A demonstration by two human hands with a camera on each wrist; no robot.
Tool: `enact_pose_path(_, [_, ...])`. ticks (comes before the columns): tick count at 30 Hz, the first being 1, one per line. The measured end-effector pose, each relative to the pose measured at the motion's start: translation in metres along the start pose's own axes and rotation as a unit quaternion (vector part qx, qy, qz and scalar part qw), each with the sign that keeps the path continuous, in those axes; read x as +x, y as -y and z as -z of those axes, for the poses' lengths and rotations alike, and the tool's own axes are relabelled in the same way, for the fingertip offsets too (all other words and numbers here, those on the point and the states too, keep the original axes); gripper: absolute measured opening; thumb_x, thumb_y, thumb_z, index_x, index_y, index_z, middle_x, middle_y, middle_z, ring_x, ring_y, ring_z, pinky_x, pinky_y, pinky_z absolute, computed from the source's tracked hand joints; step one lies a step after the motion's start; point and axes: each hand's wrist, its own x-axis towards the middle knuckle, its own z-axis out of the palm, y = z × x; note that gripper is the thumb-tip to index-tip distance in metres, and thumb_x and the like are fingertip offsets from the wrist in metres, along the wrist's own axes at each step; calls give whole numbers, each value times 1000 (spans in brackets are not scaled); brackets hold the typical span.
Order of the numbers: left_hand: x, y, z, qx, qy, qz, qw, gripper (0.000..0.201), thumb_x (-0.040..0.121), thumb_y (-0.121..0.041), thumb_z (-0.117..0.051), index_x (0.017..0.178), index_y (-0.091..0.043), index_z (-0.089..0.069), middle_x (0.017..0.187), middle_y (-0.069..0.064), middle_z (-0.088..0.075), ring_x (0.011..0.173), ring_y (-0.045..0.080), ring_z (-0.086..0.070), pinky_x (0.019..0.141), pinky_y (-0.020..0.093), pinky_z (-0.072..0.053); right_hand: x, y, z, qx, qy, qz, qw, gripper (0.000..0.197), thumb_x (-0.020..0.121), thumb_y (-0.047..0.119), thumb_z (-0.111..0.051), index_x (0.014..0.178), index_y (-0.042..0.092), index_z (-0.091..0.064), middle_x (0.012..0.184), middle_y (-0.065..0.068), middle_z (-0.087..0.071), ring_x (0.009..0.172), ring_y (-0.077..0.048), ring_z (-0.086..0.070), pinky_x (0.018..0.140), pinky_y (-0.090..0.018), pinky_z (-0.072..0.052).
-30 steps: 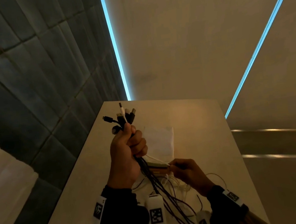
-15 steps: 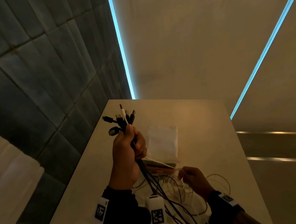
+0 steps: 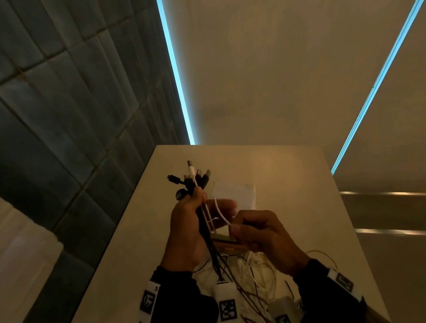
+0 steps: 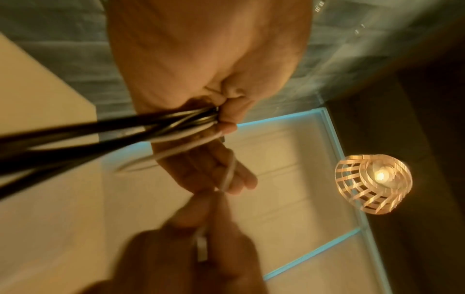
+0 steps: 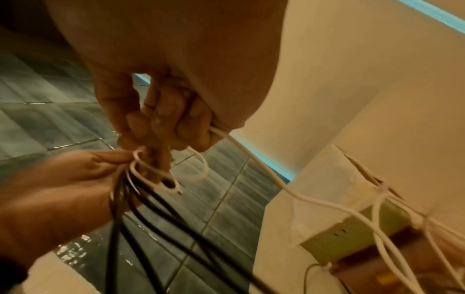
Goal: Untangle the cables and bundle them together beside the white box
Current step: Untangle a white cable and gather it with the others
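My left hand [image 3: 187, 224] is raised above the table and grips a bundle of black and white cables [image 3: 205, 225]; their plugs [image 3: 192, 176] fan out above the fist. My right hand [image 3: 259, 232], close beside it, pinches a thin white cable [image 3: 221, 211] that arcs toward the bundle. In the left wrist view, the cable bundle [image 4: 151, 127] passes through the left fist and the white cable [image 4: 229, 173] reaches the blurred right hand. The right wrist view shows the white cable [image 5: 251, 159] trailing down from my right hand. The white box [image 3: 239, 192] lies flat behind both hands.
Loose white and dark cables [image 3: 252, 275] lie heaped on the beige table [image 3: 295, 179] below my hands. A flat green and brown item [image 3: 222, 239] sits by the box. A tiled wall borders the table's left edge. A lit wicker lamp [image 4: 372, 183] hangs overhead.
My right hand has risen from the cable heap to beside the left hand, bringing a white cable up with it. The left hand still holds the bundle upright.
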Motion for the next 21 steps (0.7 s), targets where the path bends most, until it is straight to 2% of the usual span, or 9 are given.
enact_pose_path(2, [-1,-4,-1,-71,36,-2,997,35,102,-28,-34,74,-11,-47,64,13,-65,53,25,-61,58,35,-55,-2,-9,4,11,-10,-25,1000,21,88,2,-58,67,2,-58,53,7,-53,45,-3,-43,48,-14,-32])
enact_pose_path(4, [-1,-8,-1,-121,87,-4,989,31,100,-28,-35,75,-13,-45,64,7,-57,46,16,-46,50,28,-44,-2,-20,10,12,-11,-50,999,24,90,-1,-56,67,2,-59,52,10,-54,44,1,-45,47,-11,-33])
enact_pose_path(7, [1,-11,1,-134,133,-19,982,28,97,-30,-37,74,-14,-43,61,1,-47,43,8,-27,44,22,-23,-3,-44,20,-41,-27,-57,997,28,95,1,-52,67,3,-55,51,13,-49,45,4,-41,48,-9,-33])
enact_pose_path(9, [2,-12,3,-125,143,-33,981,30,97,-29,-36,72,-13,-43,55,-3,-38,42,7,-23,45,23,-17,-5,-70,30,-91,-46,-49,994,30,95,11,-56,65,10,-55,53,13,-44,49,2,-38,51,-11,-32])
enact_pose_path(12, [2,-9,7,-133,139,-40,980,31,97,-27,-36,71,-12,-43,51,-6,-31,40,5,-22,43,22,-17,-12,-104,45,-137,-80,-71,985,31,91,31,-60,61,23,-58,57,10,-42,53,-2,-37,53,-16,-32])
enact_pose_path(14, [1,-6,9,-130,131,-35,982,30,96,-28,-37,72,-12,-43,51,-5,-33,40,5,-22,40,20,-20,-15,-119,49,-144,-86,-84,982,32,94,25,-59,63,21,-60,56,9,-43,51,-3,-37,51,-17,-31])
enact_pose_path(16, [1,-5,10,-110,123,-28,986,28,95,-30,-38,73,-13,-43,54,-3,-38,40,6,-21,39,19,-22,-15,-128,50,-147,-85,-100,980,31,96,14,-56,65,14,-59,53,10,-44,49,-2,-37,50,-17,-31])
enact_pose_path(18, [0,-7,11,-102,124,-29,987,28,95,-31,-38,74,-14,-43,56,-3,-41,41,6,-21,39,19,-21,-14,-134,50,-145,-86,-119,978,31,97,12,-55,66,11,-59,52,9,-43,47,-3,-36,48,-17,-30])
enact_pose_path(21, [1,-11,15,-129,127,-40,983,30,98,-29,-35,73,-14,-44,52,-6,-36,40,5,-21,39,20,-20,-17,-147,53,-159,-93,-134,974,32,98,13,-53,67,12,-59,52,9,-44,47,-1,-37,49,-15,-31])
